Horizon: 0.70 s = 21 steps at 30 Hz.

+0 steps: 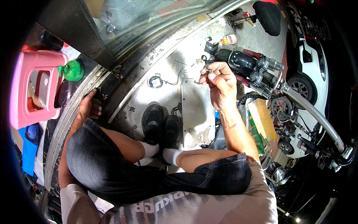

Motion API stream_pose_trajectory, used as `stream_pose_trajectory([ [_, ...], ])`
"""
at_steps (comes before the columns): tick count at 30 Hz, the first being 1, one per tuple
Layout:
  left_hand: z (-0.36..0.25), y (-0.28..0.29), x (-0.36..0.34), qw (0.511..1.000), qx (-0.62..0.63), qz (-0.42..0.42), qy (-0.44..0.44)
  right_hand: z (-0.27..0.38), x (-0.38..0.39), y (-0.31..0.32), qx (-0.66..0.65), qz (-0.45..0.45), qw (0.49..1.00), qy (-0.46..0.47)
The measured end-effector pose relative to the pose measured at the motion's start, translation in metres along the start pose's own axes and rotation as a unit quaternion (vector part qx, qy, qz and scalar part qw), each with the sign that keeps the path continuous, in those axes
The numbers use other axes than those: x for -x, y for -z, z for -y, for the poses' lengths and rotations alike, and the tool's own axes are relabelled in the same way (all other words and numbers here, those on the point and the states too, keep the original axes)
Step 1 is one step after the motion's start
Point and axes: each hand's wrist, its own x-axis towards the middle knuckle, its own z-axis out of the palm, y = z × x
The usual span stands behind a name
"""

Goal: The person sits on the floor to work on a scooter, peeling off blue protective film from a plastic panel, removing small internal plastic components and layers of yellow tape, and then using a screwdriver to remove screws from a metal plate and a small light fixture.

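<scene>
Near the plate (191, 112), our right hand (220, 77) pinches a small part (208, 70), best held firmly; left of the plate, our left hand (88, 106) half-curls, contents unclear.

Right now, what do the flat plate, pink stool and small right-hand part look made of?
Flat plate: likely bare metal, satin grey; soft sheen.
Pink stool: probably moulded plastic, semi-gloss; rounded edges, soft highlights.
Small part in the right hand: possibly metal, from its greyish glint; too small to be sure.
</scene>
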Motion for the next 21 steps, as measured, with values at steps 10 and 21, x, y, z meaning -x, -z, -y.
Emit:
stream_pose_trajectory([
  [10,0.013,0.01,-0.023,1.0,-0.007,0.015,-0.016,0.002,0.0,0.002,-0.049,0.005,0.998,-0.04],
  [21,0.011,0.008,-0.023,1.0,-0.005,0.008,-0.006,-0.002,-0.001,0.004,-0.068,0.007,0.996,-0.053],
])
